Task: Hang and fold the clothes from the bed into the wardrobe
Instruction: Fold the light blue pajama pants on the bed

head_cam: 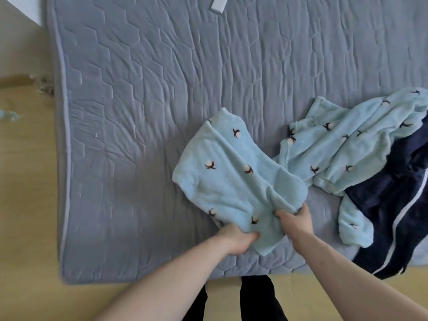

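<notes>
A folded light-blue fleece garment (pixel 231 177) with small brown-and-white flower prints lies on the grey quilted bed (pixel 162 89), near its front edge. My left hand (pixel 236 239) grips the garment's near corner, thumb on top. My right hand (pixel 294 218) pinches its near right fold. A second light-blue garment (pixel 342 144) of the same print lies crumpled to the right. Beside and partly under it is a dark navy garment (pixel 393 216) with white stripes, reaching the bed's front right edge.
A white flat object (pixel 218 4) lies at the far edge of the bed. Wooden floor (pixel 27 181) runs along the left and front. Small scraps (pixel 44 85) lie on the floor by the bed's left side. My dark trouser legs (pixel 254 297) stand at the bed's front.
</notes>
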